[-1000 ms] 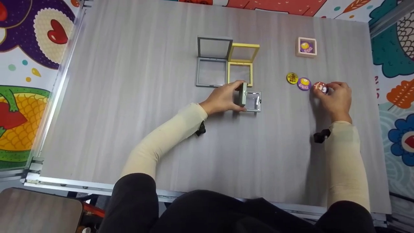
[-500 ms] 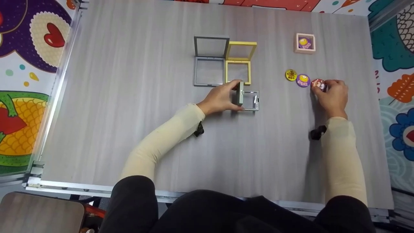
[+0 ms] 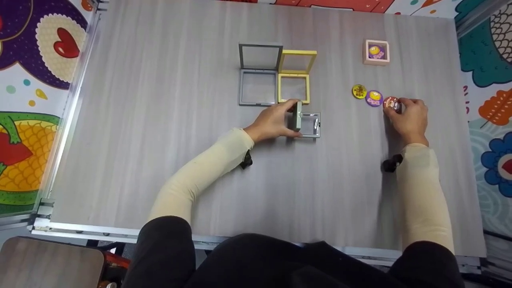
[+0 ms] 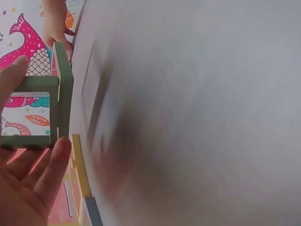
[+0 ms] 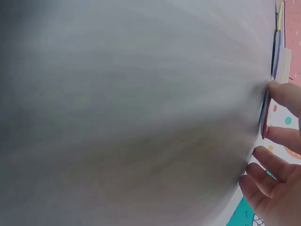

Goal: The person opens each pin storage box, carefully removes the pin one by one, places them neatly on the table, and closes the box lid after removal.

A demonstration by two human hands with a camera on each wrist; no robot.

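Observation:
My left hand holds a small green hinged display frame by one half, thumb and fingers on opposite edges. That half stands upright while the other spreads out to the right with a clear window. In the left wrist view the green frame is seen edge-on between thumb and fingers. At the right, my right hand pinches a red round badge between thumb and index finger, at the table surface. A purple badge and a yellow badge lie in a row to its left.
An open grey frame and an open yellow frame stand side by side beyond my left hand, lids raised. A pale pink box with a purple badge inside sits at the back right. Patterned panels border the grey table.
The head view shifts slightly. Both hands keep their grips, the left on the green frame and the right on the red badge; little else differs.

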